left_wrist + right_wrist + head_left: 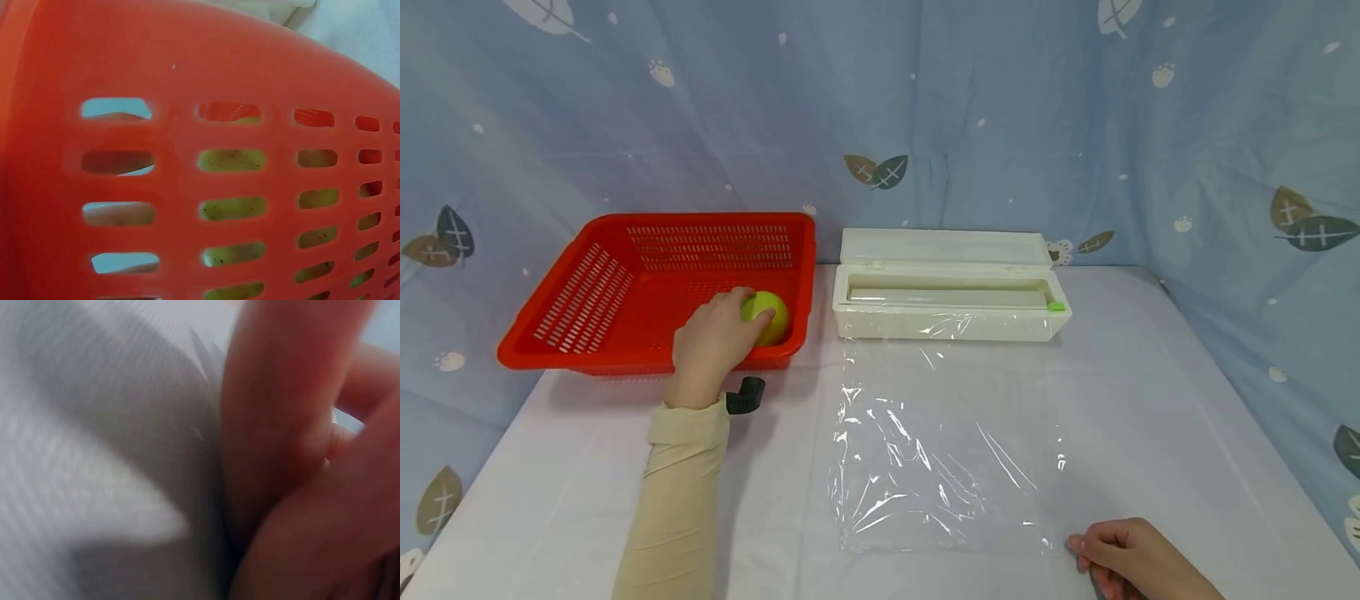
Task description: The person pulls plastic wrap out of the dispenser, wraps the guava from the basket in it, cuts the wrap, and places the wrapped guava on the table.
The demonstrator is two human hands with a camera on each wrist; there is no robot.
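Note:
My left hand [715, 337] reaches over the near rim of a red slotted plastic basket [658, 304] and grips a round yellow-green fruit [771, 312] in its right front corner. Through the slots in the left wrist view, the speckled skin of the fruit [232, 160] shows beside part of the hand. A sheet of clear plastic wrap [940, 450] lies pulled out toward me from a white dispenser box [940, 323] with its lid raised. Close to the sheet's near right corner, my right hand [1138, 558] rests on the table, fingers loosely curled, holding nothing visible.
A white cloth [1157, 400] covers the table. Blue leaf-patterned fabric [985, 125] hangs behind and along the sides. On the dispenser's right end sits a small green tab [1056, 306]. A black wrist-camera piece [747, 396] sticks out beside the left wrist.

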